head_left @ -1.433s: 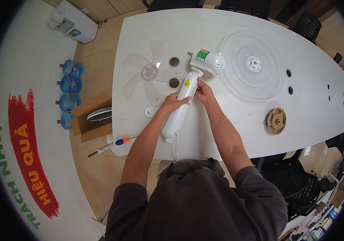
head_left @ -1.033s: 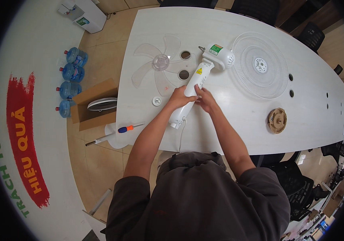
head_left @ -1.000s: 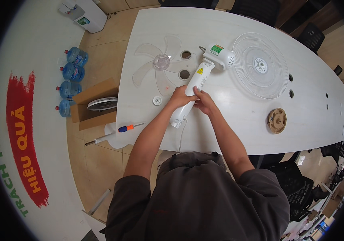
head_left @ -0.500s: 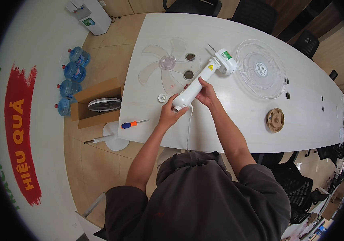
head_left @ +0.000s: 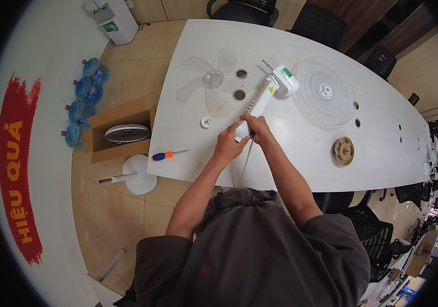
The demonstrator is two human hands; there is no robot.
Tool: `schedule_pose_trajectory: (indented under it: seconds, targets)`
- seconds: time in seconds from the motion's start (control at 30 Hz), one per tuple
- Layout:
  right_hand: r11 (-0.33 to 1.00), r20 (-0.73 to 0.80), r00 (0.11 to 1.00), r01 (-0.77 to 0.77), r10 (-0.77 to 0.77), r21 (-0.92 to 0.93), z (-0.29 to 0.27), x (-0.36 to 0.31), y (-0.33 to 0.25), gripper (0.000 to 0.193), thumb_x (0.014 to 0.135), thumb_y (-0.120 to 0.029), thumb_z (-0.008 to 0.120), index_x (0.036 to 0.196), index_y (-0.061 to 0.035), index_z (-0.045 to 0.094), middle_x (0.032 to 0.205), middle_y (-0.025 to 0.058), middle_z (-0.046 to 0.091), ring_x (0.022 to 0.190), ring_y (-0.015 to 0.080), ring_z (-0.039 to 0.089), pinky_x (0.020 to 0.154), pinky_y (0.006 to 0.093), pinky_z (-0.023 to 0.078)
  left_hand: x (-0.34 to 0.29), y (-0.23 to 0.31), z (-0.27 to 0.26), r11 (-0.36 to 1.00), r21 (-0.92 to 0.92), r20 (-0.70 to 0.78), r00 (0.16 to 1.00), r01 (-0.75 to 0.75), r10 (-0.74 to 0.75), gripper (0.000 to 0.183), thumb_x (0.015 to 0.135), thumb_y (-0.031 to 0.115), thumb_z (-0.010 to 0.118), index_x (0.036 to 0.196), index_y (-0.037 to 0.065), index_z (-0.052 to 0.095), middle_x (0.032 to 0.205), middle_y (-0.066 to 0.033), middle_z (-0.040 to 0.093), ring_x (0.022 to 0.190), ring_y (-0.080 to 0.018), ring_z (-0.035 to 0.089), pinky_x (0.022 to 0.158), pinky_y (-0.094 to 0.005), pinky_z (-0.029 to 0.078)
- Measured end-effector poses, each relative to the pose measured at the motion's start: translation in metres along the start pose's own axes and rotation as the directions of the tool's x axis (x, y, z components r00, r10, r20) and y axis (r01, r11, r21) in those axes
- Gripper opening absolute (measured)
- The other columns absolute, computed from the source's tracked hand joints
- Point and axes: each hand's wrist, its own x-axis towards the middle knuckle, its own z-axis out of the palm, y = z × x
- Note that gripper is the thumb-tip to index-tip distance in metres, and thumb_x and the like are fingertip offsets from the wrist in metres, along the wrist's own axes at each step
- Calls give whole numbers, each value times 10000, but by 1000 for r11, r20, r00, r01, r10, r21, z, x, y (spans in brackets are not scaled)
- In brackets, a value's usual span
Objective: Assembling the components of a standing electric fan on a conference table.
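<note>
A white fan body [head_left: 263,104], a long neck with a motor head and a thin metal shaft at its far end, slants across the table. Its row of buttons shows along the neck's left edge. My left hand [head_left: 229,144] is closed round the neck's lower end. My right hand [head_left: 259,129] grips the same end from the other side, fingers touching near the left ones. A white cord [head_left: 244,165] runs from there toward the table's near edge. To the left lie a clear fan blade [head_left: 197,65], a small white round nut [head_left: 206,122] and an orange-and-blue screwdriver [head_left: 163,155].
A round fan grille [head_left: 309,92] and a brown moulded round piece [head_left: 343,151] lie right on the white table [head_left: 296,163]. On the floor at left are a cardboard box [head_left: 92,146] holding another grille, a white fan base [head_left: 142,179] and blue water bottles [head_left: 90,91].
My right hand has slid down the neck to its lower end, beside my left hand. The fan body has been turned, so its buttons now show, and lowered toward the table.
</note>
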Motion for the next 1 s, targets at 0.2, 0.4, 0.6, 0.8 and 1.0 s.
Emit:
schedule_pose_trajectory:
  seconds: [0.2,0.4,0.6,0.8,1.0]
  targets:
    - [1000,22,1000,-6,6,22,-5,-3,-9,389,725,-124,710,994,111,554,829,150,611,626,242,626,515,366,521,-1,20,-7,945,326,-28,998,-39,51,626,793,321,748,1211,-99,544,1064,-255,658,1009,-348,650,848,-397,518]
    - [999,87,996,-32,32,9,-14,-6,-21,509,788,-219,670,1149,99,502,1018,186,597,866,287,634,709,422,547,-8,-15,-12,776,-516,24,912,362,-409,640,927,534,535,1160,-62,575,1053,-141,675,962,-237,628,841,-381,494]
    - [993,63,997,26,-33,117,-18,-5,-18,454,753,-247,697,1044,75,561,868,131,596,700,241,612,598,379,526,1,-4,7,-96,-660,750,645,745,-144,749,935,631,347,1170,-57,526,983,-189,633,888,-248,602,752,-339,504]
    - [998,69,997,-26,22,54,-22,-10,-22,407,772,-246,673,1007,67,558,866,147,596,714,265,611,627,382,529,2,8,18,-488,-651,724,669,582,-168,644,948,500,468,1185,-98,471,1001,-208,576,843,-260,569,731,-312,500]
    - [974,55,998,5,-18,227,-27,-11,-20,362,782,-187,636,1022,70,550,867,163,598,717,296,614,649,411,533,2,15,23,-475,-664,715,677,578,-176,598,942,447,527,1188,-93,451,927,-175,565,820,-249,572,676,-309,480]
